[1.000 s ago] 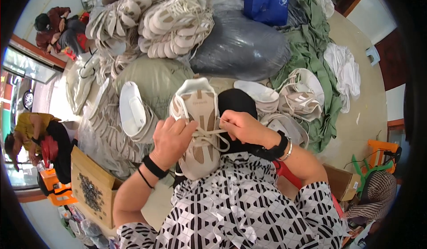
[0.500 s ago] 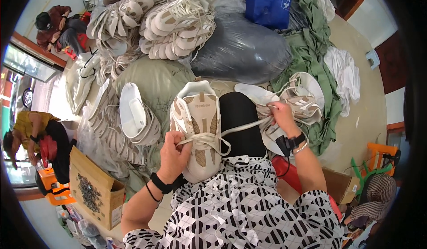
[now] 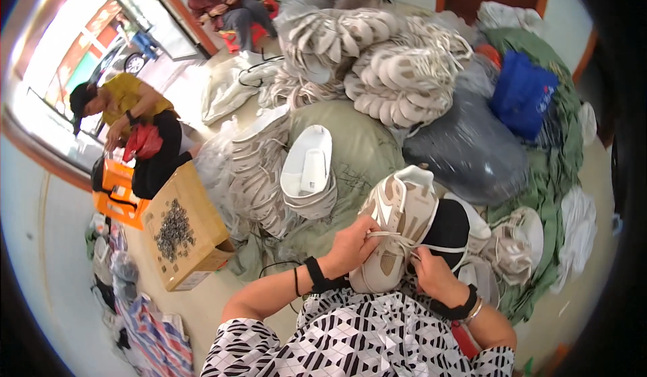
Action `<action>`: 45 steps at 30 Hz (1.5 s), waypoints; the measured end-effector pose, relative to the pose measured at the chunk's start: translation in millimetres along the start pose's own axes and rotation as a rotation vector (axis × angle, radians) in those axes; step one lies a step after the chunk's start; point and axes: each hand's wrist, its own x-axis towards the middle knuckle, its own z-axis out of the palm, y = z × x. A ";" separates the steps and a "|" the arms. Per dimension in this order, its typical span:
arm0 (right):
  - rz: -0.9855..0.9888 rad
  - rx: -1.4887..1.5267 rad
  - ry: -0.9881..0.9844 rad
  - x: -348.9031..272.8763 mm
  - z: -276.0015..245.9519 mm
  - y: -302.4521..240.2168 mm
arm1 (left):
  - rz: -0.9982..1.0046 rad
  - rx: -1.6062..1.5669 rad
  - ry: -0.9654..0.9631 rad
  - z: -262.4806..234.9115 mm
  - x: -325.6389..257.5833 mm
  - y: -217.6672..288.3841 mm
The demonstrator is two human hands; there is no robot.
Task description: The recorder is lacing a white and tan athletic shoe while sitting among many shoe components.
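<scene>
A beige and white sneaker (image 3: 394, 225) rests on my lap, toe pointing away from me. My left hand (image 3: 350, 247) grips its left side and pinches the white lace (image 3: 403, 239) near the eyelets. My right hand (image 3: 435, 274) sits just below the tongue, fingers closed on the other end of the lace. A black shoe form (image 3: 448, 225) lies right of the sneaker.
Stacks of pale shoe uppers (image 3: 397, 84), a stack of white soles (image 3: 309, 171), a grey sack (image 3: 468, 148), a blue bag (image 3: 522, 94) and green cloth (image 3: 559, 168) lie ahead. A cardboard box (image 3: 182, 232) of small metal parts stands left. Two people sit at the back left.
My right hand came back from the right, where it had pulled the lace out, to the sneaker's tongue. My head turned, shifting the whole scene rightward.
</scene>
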 end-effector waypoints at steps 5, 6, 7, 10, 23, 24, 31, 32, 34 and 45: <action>-0.023 -0.134 0.063 0.6 6.9 0.0 | -0.153 -0.448 -0.030 9.5 11.1 -2.2; -0.012 -0.143 0.060 -3.1 4.6 -3.4 | -0.237 -0.542 -0.053 9.6 16.8 -2.6; 0.014 -0.163 0.054 -6.3 -0.2 -6.3 | -0.323 -0.651 -0.081 10.1 24.2 -0.8; -0.057 -0.157 -0.028 -6.0 -9.0 -3.6 | -0.434 -0.905 -0.021 -3.5 31.3 1.8; 0.296 1.102 -0.234 6.8 -36.6 4.9 | -0.392 -1.138 0.178 -54.7 77.8 -13.2; 0.341 1.177 -0.272 7.5 -42.9 6.3 | -0.359 -1.128 0.175 -58.6 80.7 -11.9; -0.283 0.546 0.146 29.6 -10.1 2.8 | -0.447 -1.019 0.236 -52.9 84.6 -8.7; -0.014 0.547 -0.068 27.1 -25.3 -5.0 | -0.455 -1.021 0.243 -53.0 83.8 -8.8; 0.377 0.556 -0.357 27.3 -54.7 -25.7 | -0.466 -1.022 0.232 -52.7 85.8 -5.6; 0.495 1.236 -0.345 27.8 -33.2 -5.7 | -0.423 -1.060 0.255 -58.9 85.8 -6.2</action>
